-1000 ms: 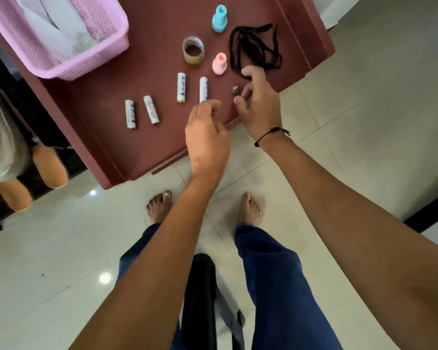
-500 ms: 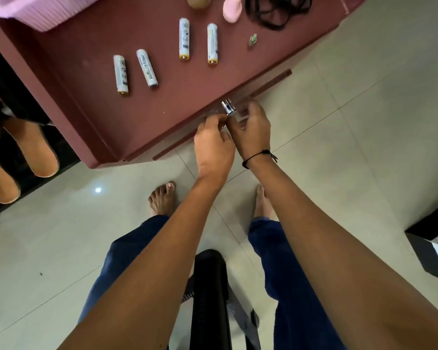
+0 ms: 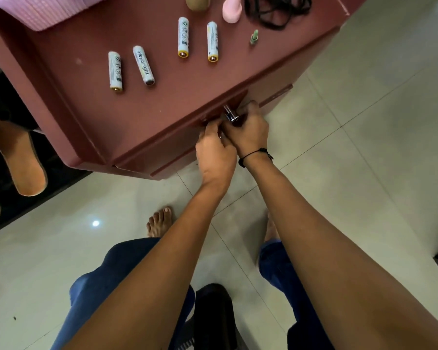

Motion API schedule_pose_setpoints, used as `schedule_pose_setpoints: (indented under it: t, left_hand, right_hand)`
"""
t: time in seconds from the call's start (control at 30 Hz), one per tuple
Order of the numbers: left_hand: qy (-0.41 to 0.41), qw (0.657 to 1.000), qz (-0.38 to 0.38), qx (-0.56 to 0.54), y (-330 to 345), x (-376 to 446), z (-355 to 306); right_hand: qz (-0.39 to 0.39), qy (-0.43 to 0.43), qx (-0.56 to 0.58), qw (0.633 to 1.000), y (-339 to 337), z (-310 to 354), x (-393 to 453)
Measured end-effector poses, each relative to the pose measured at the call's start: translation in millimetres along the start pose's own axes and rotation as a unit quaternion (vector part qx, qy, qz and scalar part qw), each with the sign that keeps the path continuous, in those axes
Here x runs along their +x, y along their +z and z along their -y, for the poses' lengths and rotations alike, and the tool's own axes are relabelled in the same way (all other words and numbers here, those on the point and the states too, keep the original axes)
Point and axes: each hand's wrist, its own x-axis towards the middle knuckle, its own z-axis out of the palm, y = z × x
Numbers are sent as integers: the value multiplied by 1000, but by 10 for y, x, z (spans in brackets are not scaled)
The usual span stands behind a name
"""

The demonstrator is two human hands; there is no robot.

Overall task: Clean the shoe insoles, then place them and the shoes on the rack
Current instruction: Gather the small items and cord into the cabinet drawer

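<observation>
Both of my hands meet at the front edge of the maroon table (image 3: 162,102). My right hand (image 3: 249,130) grips a small shiny metal cylinder (image 3: 230,114), whose end sticks up past the fingers. My left hand (image 3: 215,157) is pressed against it from the left, its fingertips curled onto the same piece; the contact is partly hidden. Two tan shoes (image 3: 23,160) stand on a dark shelf at the far left. No insoles can be made out.
Several white batteries (image 3: 143,64) lie on the table, with a small green piece (image 3: 254,37), a pink cap (image 3: 232,11), a tape roll (image 3: 196,2) and black laces (image 3: 276,13) behind. A pink basket (image 3: 43,13) is at the back left. Pale floor tiles surround my bare feet.
My hands came back from the table top to its front edge and closed together on the metal cylinder. The camera dipped lower and closer to the table.
</observation>
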Motion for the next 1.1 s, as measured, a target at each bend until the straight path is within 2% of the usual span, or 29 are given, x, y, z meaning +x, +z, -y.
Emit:
schedule_pose_setpoints:
  t: [0.23, 0.63, 0.8, 1.1]
  left_hand:
    - [23, 1000, 3, 6, 47, -293, 25]
    - [173, 982, 27, 76, -122, -1302, -10]
    - [234, 967, 22, 95, -189, -1596, -57]
    - [227, 969, 8, 93, -354, -1553, -139]
  right_hand:
    - [12, 11, -25, 1000, -124, -87, -183]
    - [11, 135, -14, 991, -627, -421, -832]
    - [27, 148, -22, 988, -804, -553, -1020]
    - [39, 162, -45, 985, -783, -510, -948]
